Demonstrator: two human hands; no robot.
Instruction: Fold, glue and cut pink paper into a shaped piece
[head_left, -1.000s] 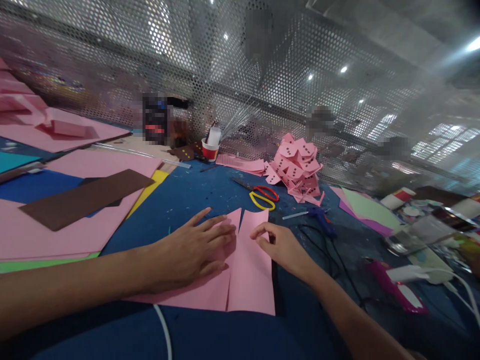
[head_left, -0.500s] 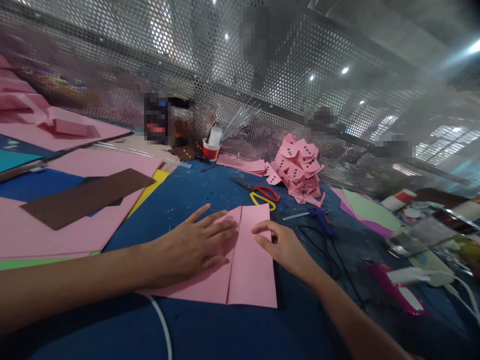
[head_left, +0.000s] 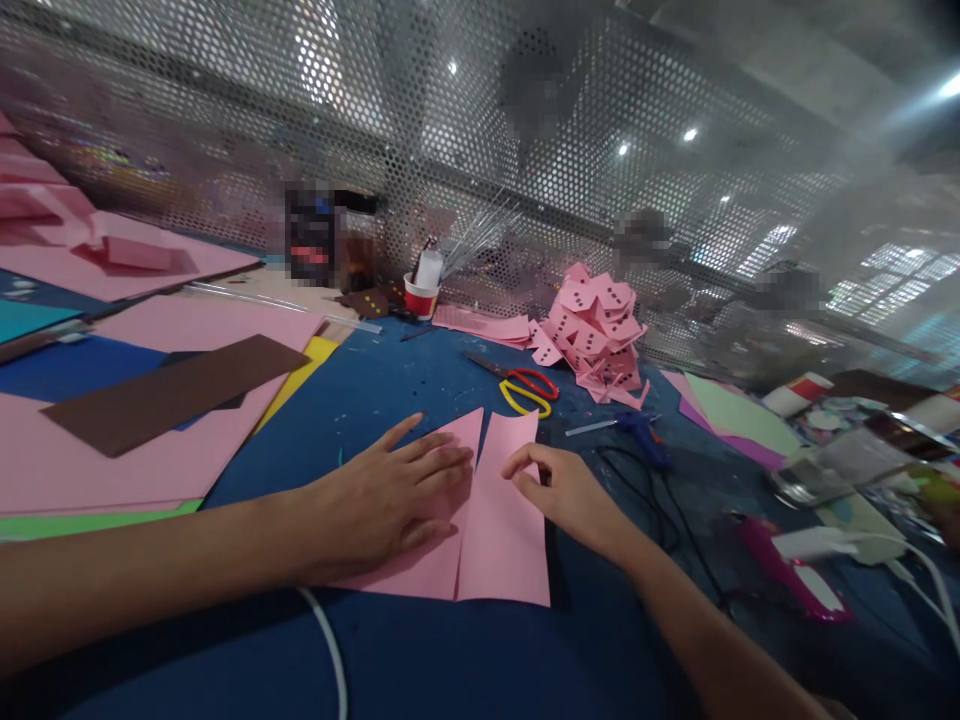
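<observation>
Left hand [head_left: 390, 500] spreads flat on pink paper [head_left: 491, 535]; right hand [head_left: 574, 500] half-curls over it, grip unclear. Scissors [head_left: 528, 388] lie beyond both.

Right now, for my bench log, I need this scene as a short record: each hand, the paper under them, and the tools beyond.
Left hand: spread flat on the pink paper
Right hand: fingers curled over the paper's right part; grip unclear
Paper: gap between left and right parts at the far end
Scissors: beyond the paper, one red and one yellow handle
Glue gun: blue, right of the scissors
</observation>
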